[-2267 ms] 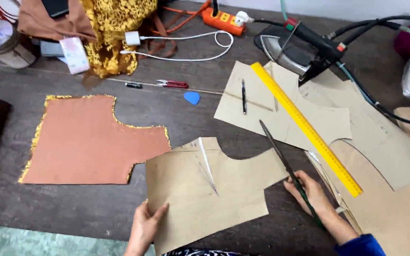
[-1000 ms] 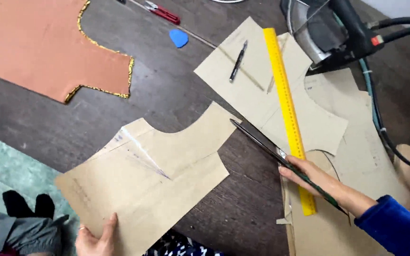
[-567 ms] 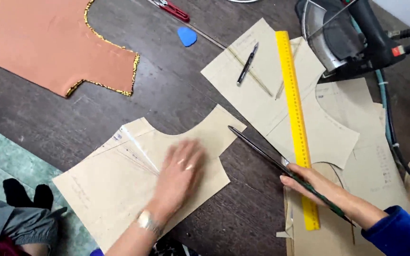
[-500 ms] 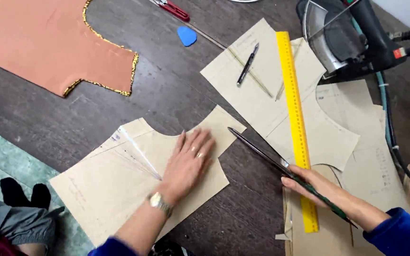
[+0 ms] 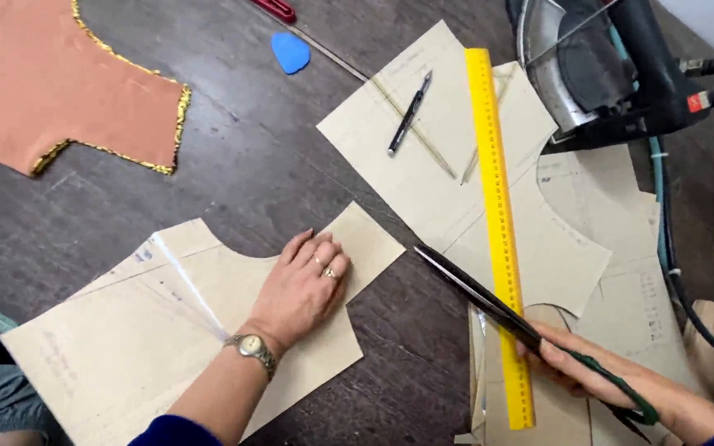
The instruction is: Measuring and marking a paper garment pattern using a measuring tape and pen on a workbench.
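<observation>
Left hand (image 5: 303, 285) has come down flat, fingers spread, on the tan paper pattern piece (image 5: 126, 347) at the near counter (image 5: 274, 165) edge, where before it only held the corner; right hand (image 5: 588, 376) still closed round long black scissors (image 5: 489, 301), blades together, beside the yellow ruler (image 5: 497, 223); piece now pinned steady.

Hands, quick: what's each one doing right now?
Left hand: open, pressed flat on the paper pattern piece.
Right hand: closed around the scissors, blades shut, over the table.
</observation>
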